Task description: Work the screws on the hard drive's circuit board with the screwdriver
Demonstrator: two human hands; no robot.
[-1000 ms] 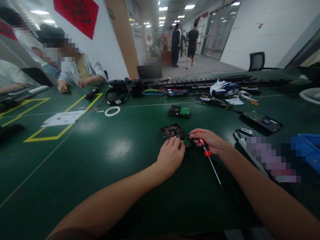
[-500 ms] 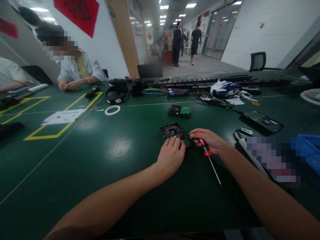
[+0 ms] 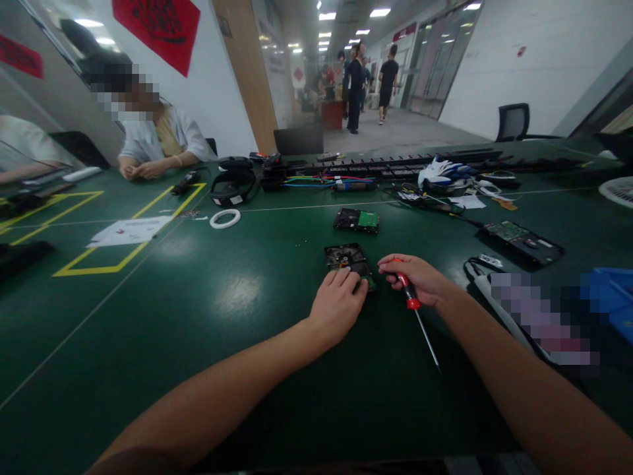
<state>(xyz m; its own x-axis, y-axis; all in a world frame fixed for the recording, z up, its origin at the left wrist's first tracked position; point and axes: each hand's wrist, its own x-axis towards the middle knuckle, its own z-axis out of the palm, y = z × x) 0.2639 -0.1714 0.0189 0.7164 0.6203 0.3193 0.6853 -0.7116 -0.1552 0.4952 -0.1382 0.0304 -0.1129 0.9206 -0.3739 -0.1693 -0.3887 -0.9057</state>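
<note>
An opened black hard drive [image 3: 346,256] lies on the green table [image 3: 237,310] in front of me, with a small green circuit board at its near corner. My left hand [image 3: 337,305] rests on the drive's near edge, fingers curled and pressed onto it. My right hand [image 3: 415,278] sits just right of the drive, closed round a red-handled screwdriver [image 3: 411,300] whose thin shaft points back toward me.
A second hard drive [image 3: 357,220] lies further back, a third [image 3: 523,238] at the right. A white tape ring [image 3: 225,218], black headset [image 3: 232,185], cables, a paper sheet [image 3: 127,231] in yellow floor-tape marking. A seated person [image 3: 158,142] at the left; people walk in the corridor.
My left hand's fingers have shifted slightly on the drive's near edge; the view moved a little. The right hand and screwdriver stay put.
</note>
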